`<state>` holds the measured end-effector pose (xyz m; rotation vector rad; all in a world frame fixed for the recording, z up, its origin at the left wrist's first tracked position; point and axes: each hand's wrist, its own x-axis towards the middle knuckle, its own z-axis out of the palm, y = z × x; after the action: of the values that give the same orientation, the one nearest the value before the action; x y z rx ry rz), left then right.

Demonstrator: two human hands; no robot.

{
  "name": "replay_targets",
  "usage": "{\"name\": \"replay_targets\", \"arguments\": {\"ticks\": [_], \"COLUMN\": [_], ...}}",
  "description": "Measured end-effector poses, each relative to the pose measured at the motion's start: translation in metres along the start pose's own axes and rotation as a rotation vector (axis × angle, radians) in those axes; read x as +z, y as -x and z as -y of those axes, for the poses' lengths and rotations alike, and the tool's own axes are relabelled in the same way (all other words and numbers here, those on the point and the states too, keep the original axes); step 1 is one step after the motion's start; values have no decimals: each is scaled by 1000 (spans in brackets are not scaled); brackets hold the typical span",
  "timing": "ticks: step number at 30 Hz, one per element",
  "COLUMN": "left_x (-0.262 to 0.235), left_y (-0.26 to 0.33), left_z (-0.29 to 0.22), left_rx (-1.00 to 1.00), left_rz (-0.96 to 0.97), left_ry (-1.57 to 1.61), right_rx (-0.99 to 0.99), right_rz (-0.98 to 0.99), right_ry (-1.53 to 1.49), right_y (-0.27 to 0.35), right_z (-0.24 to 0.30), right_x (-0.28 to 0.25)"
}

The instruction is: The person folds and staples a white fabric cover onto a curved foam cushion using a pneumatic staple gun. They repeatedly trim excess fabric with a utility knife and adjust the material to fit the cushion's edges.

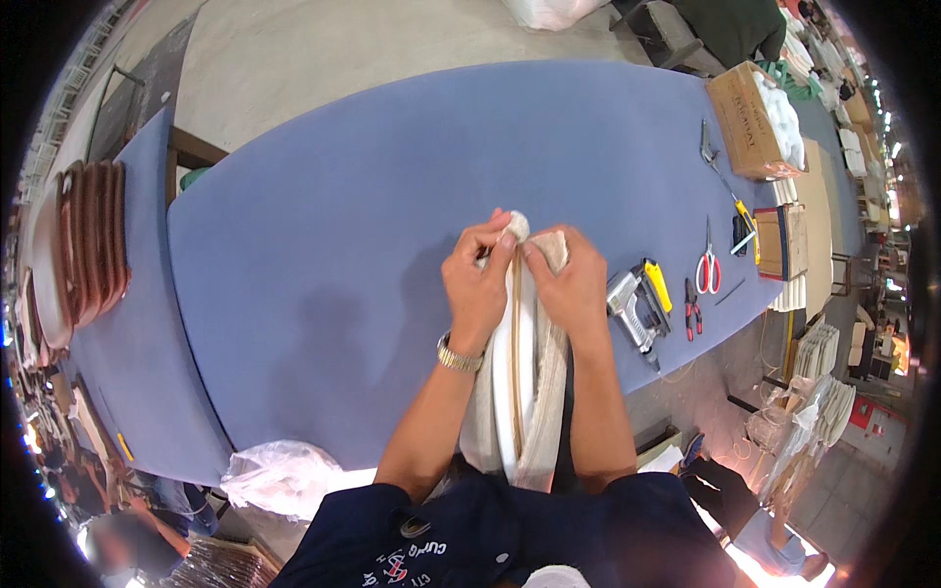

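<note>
A long padded panel (503,392) stands on its edge between my forearms, its near end against my body. It shows white foam, a narrow brown strip along the middle and loose beige fabric (551,353) on the sides. At its far end my left hand (477,269) is closed, thumb and fingers pinching the bunched fabric. My right hand (573,284) is closed on the fabric flap just to the right, thumb toward the strip. Both hands nearly meet above the blue table (323,196). The fabric's underside is hidden.
Right of my hand lie a grey staple gun (632,312), a yellow-and-black tool (656,284), red-handled pliers (693,312) and scissors (708,269). A cardboard box (745,122) stands at the far right corner. Brown padded panels (88,245) are stacked left; a plastic bag (279,478) sits near left.
</note>
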<state>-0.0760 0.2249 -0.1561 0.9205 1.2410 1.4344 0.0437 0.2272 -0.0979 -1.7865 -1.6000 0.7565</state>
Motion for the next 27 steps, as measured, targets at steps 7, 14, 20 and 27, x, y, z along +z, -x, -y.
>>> {"name": "replay_targets", "arguments": {"ticks": [7, 14, 20, 27], "left_x": [11, 20, -5, 11], "left_y": [2, 10, -27, -69], "left_z": [6, 15, -8, 6], "left_rx": [37, 45, -215, -303], "left_rz": [26, -35, 117, 616], "left_ry": [-71, 14, 80, -216], "right_rx": [-44, -174, -115, 55], "right_rz": [-92, -176, -163, -197], "right_ry": [-100, -170, -186, -278], "right_y": [-1, -2, 6, 4], "right_z": [-18, -26, -23, -26], "right_x": [4, 16, 10, 12]}}
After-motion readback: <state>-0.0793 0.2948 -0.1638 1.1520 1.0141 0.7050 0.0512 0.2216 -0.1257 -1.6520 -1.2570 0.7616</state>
